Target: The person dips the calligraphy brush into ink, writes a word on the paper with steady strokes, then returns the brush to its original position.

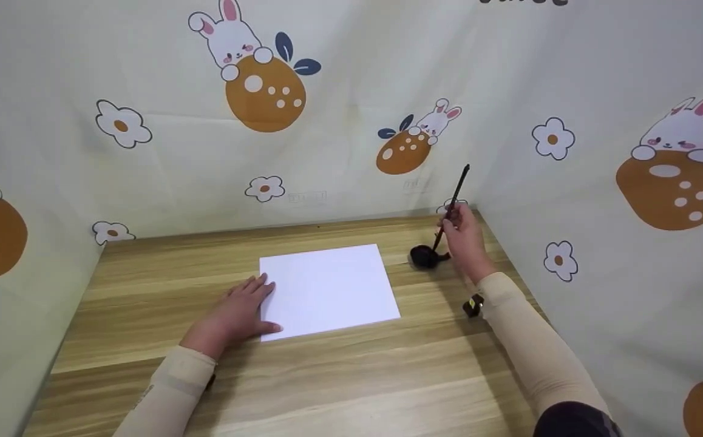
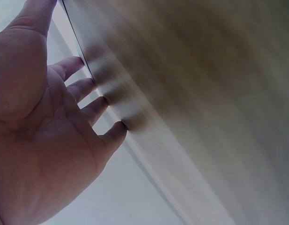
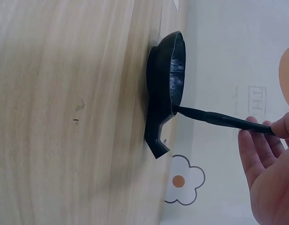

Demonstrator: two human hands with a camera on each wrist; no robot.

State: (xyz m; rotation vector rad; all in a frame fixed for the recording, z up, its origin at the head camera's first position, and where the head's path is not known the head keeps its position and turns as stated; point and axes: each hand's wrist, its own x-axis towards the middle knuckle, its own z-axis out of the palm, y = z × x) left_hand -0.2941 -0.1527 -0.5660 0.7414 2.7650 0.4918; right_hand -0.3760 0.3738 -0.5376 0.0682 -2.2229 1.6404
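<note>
A blank white sheet of paper [image 1: 327,291] lies on the wooden table. My left hand [image 1: 242,312] rests on its left edge with fingers spread; in the left wrist view the fingertips of that hand [image 2: 55,126] touch the surface. My right hand [image 1: 465,240] pinches a dark brush [image 1: 459,187] by its handle, holding it tilted upright. The brush tip meets the rim of a small black ink dish [image 1: 422,257], which stands right of the paper. In the right wrist view the ink dish [image 3: 158,79] shows a short curved handle, and the brush [image 3: 219,119] reaches its edge.
A small black object with a yellow mark [image 1: 472,305] sits at the right wrist. Cloth walls [image 1: 339,139] printed with rabbits, oranges and flowers enclose the table [image 1: 339,382] at the back and both sides.
</note>
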